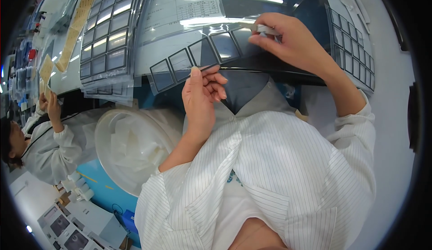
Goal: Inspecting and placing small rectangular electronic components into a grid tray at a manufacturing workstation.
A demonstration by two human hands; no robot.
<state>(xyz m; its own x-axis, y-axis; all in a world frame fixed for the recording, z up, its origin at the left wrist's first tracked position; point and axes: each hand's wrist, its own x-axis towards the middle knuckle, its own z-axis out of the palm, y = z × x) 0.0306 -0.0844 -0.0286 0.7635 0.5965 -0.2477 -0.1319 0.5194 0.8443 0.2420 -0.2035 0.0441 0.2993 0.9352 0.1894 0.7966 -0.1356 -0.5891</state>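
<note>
Strip (198, 58) end hidden under right hand (292, 43); papers' (193, 2) print blurred.

Open dark table (265, 6) between the two hands, under the light's glare. Blocked on the left by stacked sheets of framed panels (105, 38), on the right by another panel sheet (353, 47). Crowded below left by a white bin (135, 146) and a co-worker's sleeve (49, 155).

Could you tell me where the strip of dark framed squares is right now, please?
In the head view the strip of dark framed squares lies centre-top, on the table edge, held between the left hand and the right hand.
</note>
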